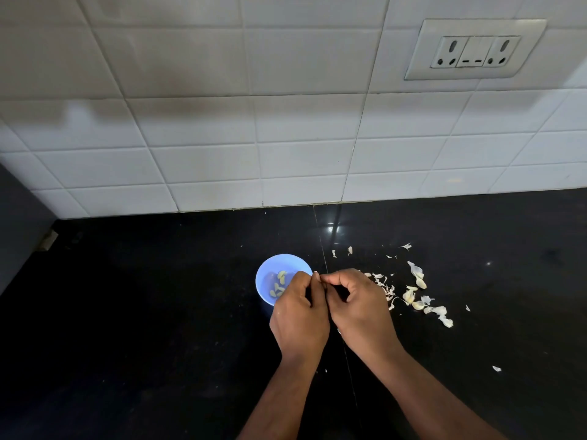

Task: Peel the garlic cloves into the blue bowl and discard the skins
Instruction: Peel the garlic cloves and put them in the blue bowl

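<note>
A small blue bowl [266,274] sits on the black counter with several peeled garlic cloves [278,284] inside. My left hand [300,315] covers the bowl's right side, fingers curled. My right hand [360,308] meets it fingertip to fingertip just right of the bowl. Both pinch a small garlic clove [317,275], of which only a pale tip shows between the fingers. A scatter of garlic skins and pieces [416,293] lies on the counter to the right of my right hand.
The black counter [158,312] runs back to a white tiled wall [222,138]. A double socket plate [473,50] is high on the wall at the right. A grey panel [19,223] stands at the left edge. Stray skin flakes [496,368] lie at the right.
</note>
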`<state>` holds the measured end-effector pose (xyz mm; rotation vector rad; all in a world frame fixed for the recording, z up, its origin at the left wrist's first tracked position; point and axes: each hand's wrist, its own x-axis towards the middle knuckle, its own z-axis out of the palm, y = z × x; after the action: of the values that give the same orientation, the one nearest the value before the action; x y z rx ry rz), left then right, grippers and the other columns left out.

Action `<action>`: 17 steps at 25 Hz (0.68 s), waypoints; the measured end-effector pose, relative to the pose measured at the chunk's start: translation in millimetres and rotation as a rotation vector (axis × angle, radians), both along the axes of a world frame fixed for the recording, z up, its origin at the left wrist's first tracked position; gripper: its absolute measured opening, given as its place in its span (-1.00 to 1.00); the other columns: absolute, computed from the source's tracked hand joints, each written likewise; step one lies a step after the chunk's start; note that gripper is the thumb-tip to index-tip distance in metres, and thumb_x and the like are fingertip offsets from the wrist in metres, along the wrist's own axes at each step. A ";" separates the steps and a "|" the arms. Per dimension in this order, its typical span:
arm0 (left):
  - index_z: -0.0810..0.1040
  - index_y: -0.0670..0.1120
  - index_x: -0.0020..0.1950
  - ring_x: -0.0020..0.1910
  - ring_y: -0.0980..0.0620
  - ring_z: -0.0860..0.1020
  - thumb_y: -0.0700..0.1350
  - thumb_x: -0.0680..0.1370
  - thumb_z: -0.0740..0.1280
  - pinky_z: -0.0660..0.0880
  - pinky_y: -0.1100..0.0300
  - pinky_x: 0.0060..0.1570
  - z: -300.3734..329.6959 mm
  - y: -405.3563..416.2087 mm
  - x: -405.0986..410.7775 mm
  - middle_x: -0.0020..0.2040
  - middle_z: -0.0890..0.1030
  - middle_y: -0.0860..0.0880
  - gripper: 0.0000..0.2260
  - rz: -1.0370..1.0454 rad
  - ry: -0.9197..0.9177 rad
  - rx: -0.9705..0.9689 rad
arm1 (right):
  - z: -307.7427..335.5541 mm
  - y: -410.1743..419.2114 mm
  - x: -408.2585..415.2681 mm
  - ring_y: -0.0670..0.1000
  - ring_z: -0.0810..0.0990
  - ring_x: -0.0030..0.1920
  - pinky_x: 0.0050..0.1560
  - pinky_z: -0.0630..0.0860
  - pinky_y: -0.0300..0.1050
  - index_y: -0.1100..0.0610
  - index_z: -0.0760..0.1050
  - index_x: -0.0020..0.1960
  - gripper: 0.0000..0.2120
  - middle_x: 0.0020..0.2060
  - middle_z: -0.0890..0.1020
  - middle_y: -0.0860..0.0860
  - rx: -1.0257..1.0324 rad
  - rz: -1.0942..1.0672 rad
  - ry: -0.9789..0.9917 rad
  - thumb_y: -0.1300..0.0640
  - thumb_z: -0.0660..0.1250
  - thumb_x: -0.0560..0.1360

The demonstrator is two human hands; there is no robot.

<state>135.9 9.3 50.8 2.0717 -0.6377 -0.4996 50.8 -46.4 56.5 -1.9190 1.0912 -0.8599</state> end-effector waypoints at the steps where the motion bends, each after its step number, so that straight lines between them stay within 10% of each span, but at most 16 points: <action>1: 0.33 0.07 -0.26 -0.36 0.17 0.50 0.13 0.70 0.20 0.31 0.19 -0.36 0.8 -0.1 0.7 -0.37 0.54 0.08 -0.65 -0.007 0.005 0.025 | -2.2 -0.9 0.5 -0.16 0.66 -0.08 -0.08 0.56 -0.28 0.06 0.73 0.03 -0.86 -0.12 0.69 -0.14 -0.057 0.012 0.032 0.24 0.43 0.57; 12: 0.63 0.16 0.19 -0.16 0.24 0.64 -0.09 0.73 0.19 0.52 0.19 -0.17 -14.4 15.4 29.8 -0.12 0.70 0.27 -0.76 0.108 0.208 -0.103 | -23.6 -31.1 30.1 -0.21 0.68 -0.12 -0.08 0.52 -0.36 0.02 0.73 0.05 -0.76 -0.11 0.73 -0.14 0.129 0.136 0.105 0.30 0.39 0.55; 17: 0.63 0.35 -0.08 -0.16 0.29 0.65 -0.12 0.65 0.37 0.56 0.22 -0.14 1.0 21.3 34.8 -0.18 0.67 0.38 -0.68 0.162 0.147 -0.211 | -25.1 -32.8 41.7 -0.19 0.70 -0.24 -0.15 0.55 -0.32 0.06 0.71 0.13 -0.77 -0.13 0.74 -0.09 0.180 0.190 0.091 0.29 0.37 0.59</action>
<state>170.7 30.6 51.8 1.8501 -0.4134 -0.4648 92.5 -79.2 31.4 -1.8894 0.9850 -0.5556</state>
